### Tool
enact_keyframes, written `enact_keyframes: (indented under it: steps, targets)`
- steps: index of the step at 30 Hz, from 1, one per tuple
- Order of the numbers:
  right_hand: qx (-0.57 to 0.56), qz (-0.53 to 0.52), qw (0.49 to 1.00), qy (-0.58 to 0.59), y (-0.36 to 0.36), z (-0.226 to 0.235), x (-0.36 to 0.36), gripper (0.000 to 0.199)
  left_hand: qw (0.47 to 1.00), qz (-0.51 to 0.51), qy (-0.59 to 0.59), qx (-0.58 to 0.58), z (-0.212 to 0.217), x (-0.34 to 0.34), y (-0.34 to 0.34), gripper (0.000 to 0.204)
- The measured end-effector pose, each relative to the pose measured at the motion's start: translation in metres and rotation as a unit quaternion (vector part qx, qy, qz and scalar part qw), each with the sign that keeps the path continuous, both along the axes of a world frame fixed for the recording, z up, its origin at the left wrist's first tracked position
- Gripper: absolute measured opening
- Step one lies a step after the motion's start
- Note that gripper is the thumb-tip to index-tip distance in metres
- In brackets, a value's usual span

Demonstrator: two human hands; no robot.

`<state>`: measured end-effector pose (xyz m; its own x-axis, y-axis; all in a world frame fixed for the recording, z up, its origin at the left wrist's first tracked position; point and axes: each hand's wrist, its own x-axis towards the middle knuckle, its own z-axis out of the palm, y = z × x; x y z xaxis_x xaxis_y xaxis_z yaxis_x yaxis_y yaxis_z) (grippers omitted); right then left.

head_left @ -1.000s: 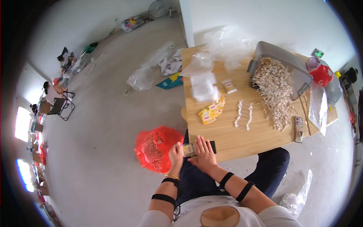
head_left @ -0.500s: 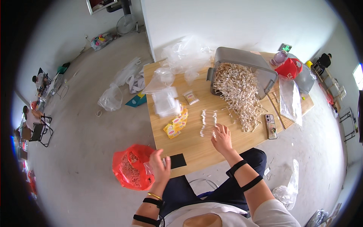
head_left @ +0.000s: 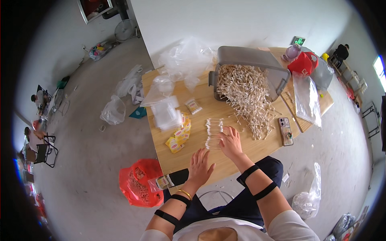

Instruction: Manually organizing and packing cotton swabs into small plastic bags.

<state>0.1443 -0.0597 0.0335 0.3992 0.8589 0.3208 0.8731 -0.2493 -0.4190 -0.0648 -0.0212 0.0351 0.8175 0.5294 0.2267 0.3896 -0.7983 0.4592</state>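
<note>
A neat row of cotton swabs lies side by side on the wooden table in front of me. My right hand rests at the row's right side, its fingers extended and touching the swabs' ends. Just below the row, my left hand hovers with fingers stretched out and nothing in it. Left of that hand, a clear packet of swabs with a yellow label lies at the table edge, against a black flat piece. A large heap of loose swabs spills from a tipped grey bin.
Yellow printed cards, a stack of clear bags and another small filled packet lie at left. A phone sits at right. Beside the table's left edge is a red bag of small pieces. Other people sit farther off.
My left hand has moved right, from beside the packet at the table's edge to just below the swab row. My right hand stays at the row. The whole view has shifted slightly.
</note>
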Motion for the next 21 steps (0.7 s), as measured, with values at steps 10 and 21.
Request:
enact_keyframes:
  steps: [10, 21]
  targets:
    - [-0.018, 0.025, 0.999, 0.009, -0.001, -0.005, 0.001, 0.029, 0.994, -0.015, 0.079, 0.079, -0.025, 0.036, 0.016, 0.075]
    - [0.007, 0.003, 0.995, 0.096, -0.026, 0.004, -0.001, 0.037, 0.979, -0.031, 0.169, 0.109, -0.025, 0.028, 0.012, 0.085]
